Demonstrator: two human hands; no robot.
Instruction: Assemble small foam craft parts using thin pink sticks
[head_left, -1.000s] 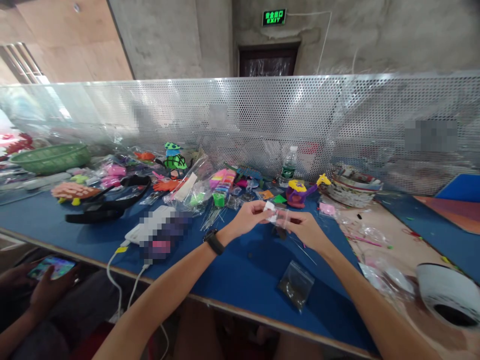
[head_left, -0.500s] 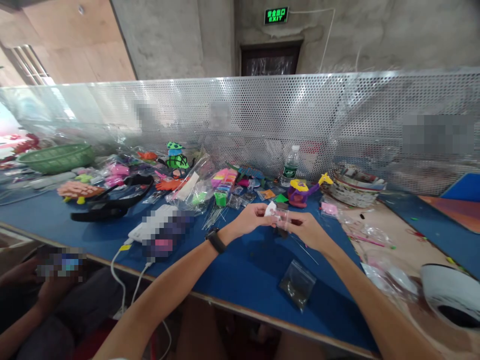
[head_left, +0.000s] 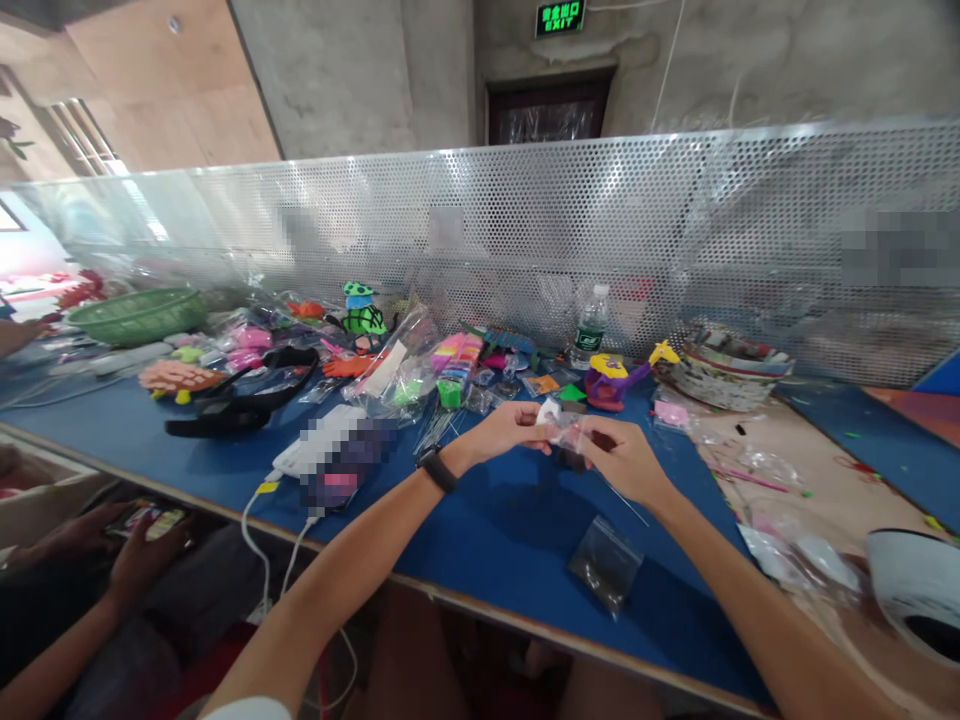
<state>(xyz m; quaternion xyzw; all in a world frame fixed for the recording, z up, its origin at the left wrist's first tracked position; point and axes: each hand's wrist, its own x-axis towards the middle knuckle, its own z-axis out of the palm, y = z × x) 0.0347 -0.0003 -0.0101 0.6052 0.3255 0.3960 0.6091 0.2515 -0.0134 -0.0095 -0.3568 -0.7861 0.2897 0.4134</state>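
Observation:
My left hand (head_left: pixel 512 430), with a dark band on the wrist, pinches a small white soft-looking piece (head_left: pixel 549 409). My right hand (head_left: pixel 624 456) has its fingers closed on a small clear plastic bag (head_left: pixel 572 432), which touches the white piece. Whether the piece is partly inside the bag I cannot tell. Under the hands shows something dark (head_left: pixel 571 460), mostly hidden. A thin metal rod (head_left: pixel 628 504) lies beside my right hand. Nearer to me, a clear zip bag with dark contents (head_left: pixel 606 565) lies flat on the blue table (head_left: pixel 487 555).
Beyond my hands stand a water bottle (head_left: pixel 591 328) and a purple and yellow clay figure (head_left: pixel 607 380). A paper-woven basket (head_left: pixel 731 372) is at right. Left are a power bank (head_left: pixel 319 440), black headgear (head_left: pixel 240 405) and a green basket (head_left: pixel 139 315). A neighbour's hands (head_left: pixel 142 545) hold a phone.
The view has shifted slightly, so the table things appear further right. Both hands stay close together, still holding the white piece and the bag; the bag looks more crumpled.

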